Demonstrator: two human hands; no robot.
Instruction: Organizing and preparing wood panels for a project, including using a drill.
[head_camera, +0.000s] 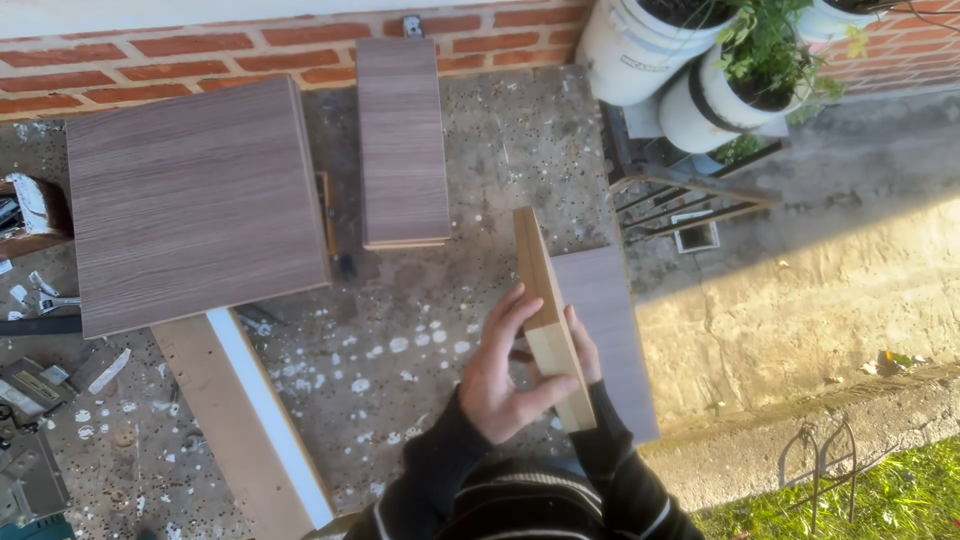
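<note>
So we use the big square laminate panel (190, 205) as our anchor here. Left of it there's a clutter of small tools and hardware (35, 300) on the speckled concrete floor (400, 340), too small to make out properly. Just below the panel, a long pale board with a white edge (250, 420) runs out from under its lower corner toward us. Right of the panel, just beside it, a narrower laminate panel (403, 140) lies flat with its far end against the brick wall (200, 45).

Further right of the big panel, and nearer to us, is the piece we've got in hand: two boards joined at a right angle (575, 310), one standing on edge with its raw pale side showing, the other lying flat and grey. Our left hand (505, 375) is on the upright board, fingers spread along its face and thumb hooked across its near end. Our right hand (585, 350) is mostly hidden behind that board; only a few fingertips show, and we can't tell how they're set.

Way off to the right of the anchor, white planter buckets (690, 70) sit on a metal rack.

Progress-wise: looks like one corner is together, and the two flat panels are untouched.
</note>
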